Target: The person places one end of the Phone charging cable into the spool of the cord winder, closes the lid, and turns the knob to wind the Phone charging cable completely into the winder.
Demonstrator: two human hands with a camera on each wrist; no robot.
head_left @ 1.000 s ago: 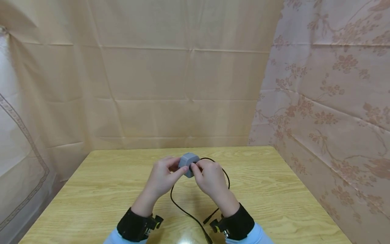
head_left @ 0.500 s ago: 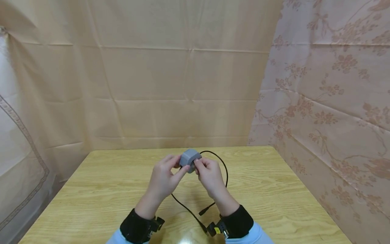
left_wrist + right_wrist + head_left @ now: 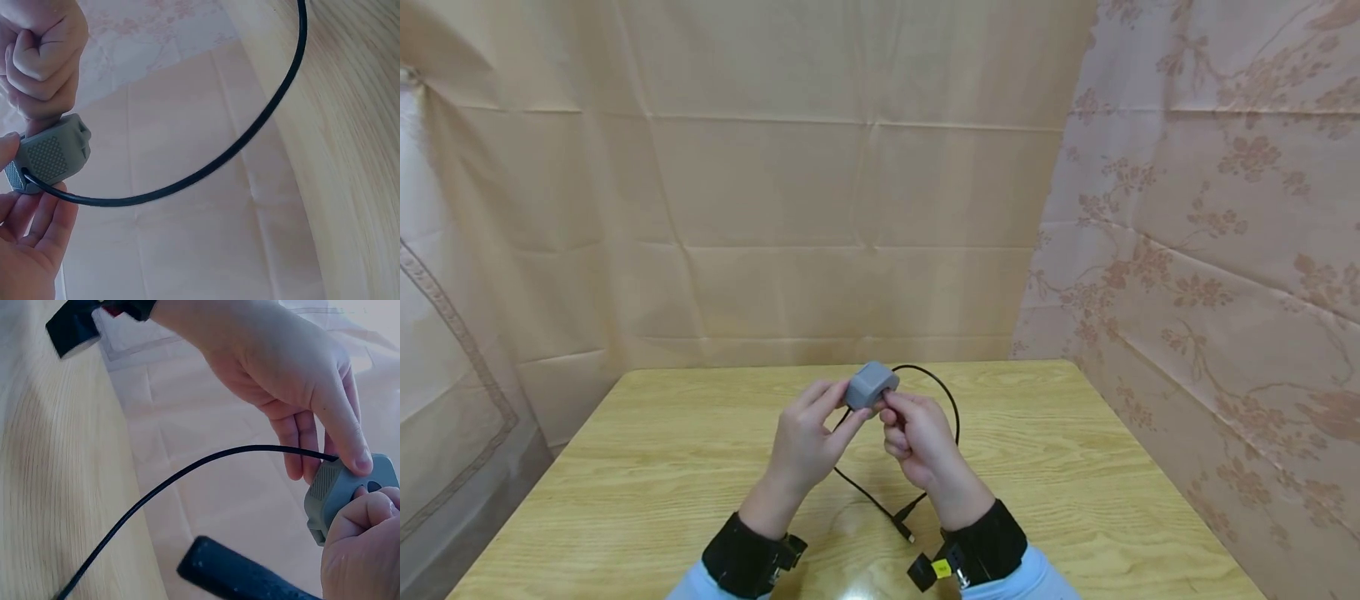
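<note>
Left grip (image 3: 805,437) pinches grey block (image 3: 871,384); black cable ends (image 3: 902,527) now closer together.

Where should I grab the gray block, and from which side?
Probably pinch the gray block at its left end, coming from the left, as the left hand does: the outer walls look flat, and the right hand is at the side with the hole.

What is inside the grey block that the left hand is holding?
A black cable enters the grey block through its wall. The right hand partly covers a dark opening. Deeper inside cannot be seen: its walls and that hand hide it.
</note>
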